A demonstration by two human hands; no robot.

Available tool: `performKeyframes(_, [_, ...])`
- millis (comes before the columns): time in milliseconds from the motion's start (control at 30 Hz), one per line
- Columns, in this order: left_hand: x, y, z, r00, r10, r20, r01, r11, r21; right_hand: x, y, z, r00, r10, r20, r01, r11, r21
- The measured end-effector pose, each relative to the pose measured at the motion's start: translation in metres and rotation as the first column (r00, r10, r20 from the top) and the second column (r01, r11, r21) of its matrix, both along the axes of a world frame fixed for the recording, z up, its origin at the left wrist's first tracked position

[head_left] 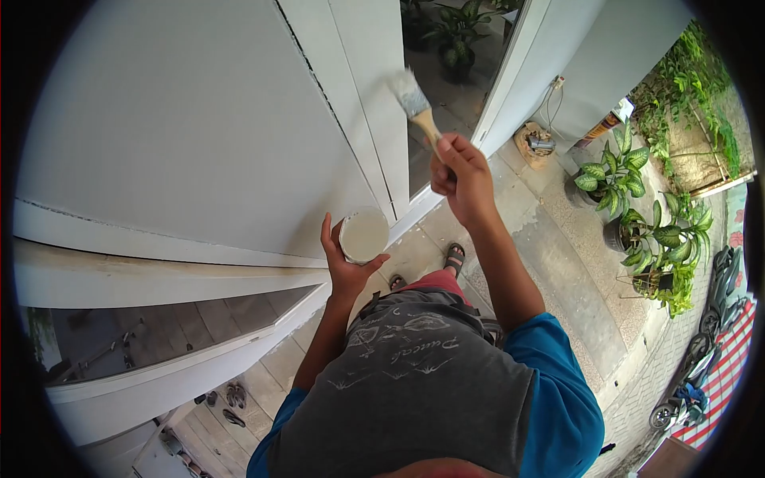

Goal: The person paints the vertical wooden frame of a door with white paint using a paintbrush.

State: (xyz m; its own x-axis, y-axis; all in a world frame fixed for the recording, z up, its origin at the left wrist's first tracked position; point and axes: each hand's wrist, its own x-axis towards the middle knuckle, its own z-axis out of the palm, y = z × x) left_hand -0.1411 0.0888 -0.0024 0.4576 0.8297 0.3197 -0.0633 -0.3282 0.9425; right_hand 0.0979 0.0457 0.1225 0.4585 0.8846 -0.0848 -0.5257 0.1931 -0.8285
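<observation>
My right hand (463,177) is closed round the wooden handle of a paintbrush (422,111). Pale paint coats its bristles, which point up at the white frame strip (374,60) beside the glass pane. Lower and to the left, my left hand (347,267) grips a paint can (364,235) from the side, thumb and fingers spread around it. Its round top shows light cream-grey paint. Right behind the can stands the large white panel (199,119), with a dark gap running along its edge.
Glass panes (458,60) sit above and at lower left. Potted plants (613,171) and a sack-like container (535,145) stand on the tiled floor (550,263) to the right. Sandals (234,396) lie at lower left. Motorbikes (689,382) are parked at far right.
</observation>
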Motion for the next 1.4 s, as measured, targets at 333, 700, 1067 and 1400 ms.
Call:
performKeyframes(333, [0.004,-0.001,-0.004,1.000,-0.011,-0.009,0.011,1.000,0.008,0.006,0.009,-0.171,0.999,-0.029,-0.027,0.020,0.959,-0.282])
performKeyframes(700, [0.008,0.000,0.002,0.999,-0.009,-0.038,0.009,1.000,0.007,0.001,0.005,-0.032,0.991,-0.078,0.112,0.094,0.986,-0.140])
performKeyframes(1067, [0.010,0.001,-0.002,0.999,0.004,-0.036,-0.003,1.000,0.017,0.003,0.010,-0.102,0.354,-0.232,0.906,0.412,0.908,0.071])
performKeyframes(1400, [0.008,0.002,-0.003,0.999,0.012,-0.040,-0.011,1.000,0.020,0.003,0.012,-0.072,0.272,-0.308,0.912,0.472,0.868,0.152])
